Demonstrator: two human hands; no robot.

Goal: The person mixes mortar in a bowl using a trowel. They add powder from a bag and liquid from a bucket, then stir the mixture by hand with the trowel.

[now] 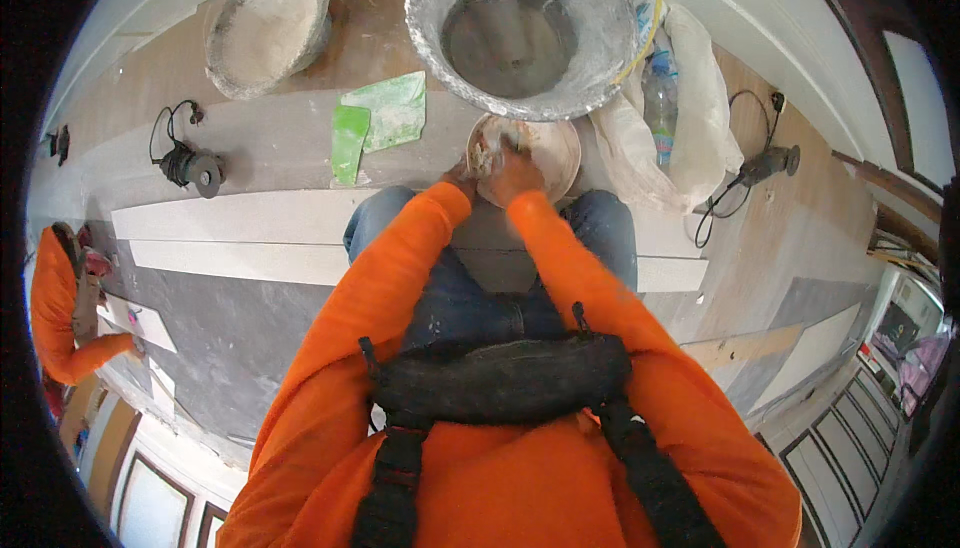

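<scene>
A shallow pale bowl (568, 162), smeared inside with whitish and brownish residue, stands between my knees. At its left rim is my left hand (463, 176), which appears to grip the edge. My right hand (517, 167) reaches down into the bowl, its fingers blurred and partly hidden; whether they hold anything does not show. Just beyond the bowl stands a large bucket (600, 75), its wall crusted with grey-white material and murky liquid at the bottom. Two green plastic pieces (390, 113) (350, 143), one coated with white residue, lie left of the bowl.
A tub of pale powder (270, 23) stands far left. Angle grinders with cords lie left (201, 169) and right (765, 165). An open white sack (694, 113) with a plastic bottle (661, 109) is beside the bucket. Long white boards (240, 222) cross the floor. Another person (60, 308) is at far left.
</scene>
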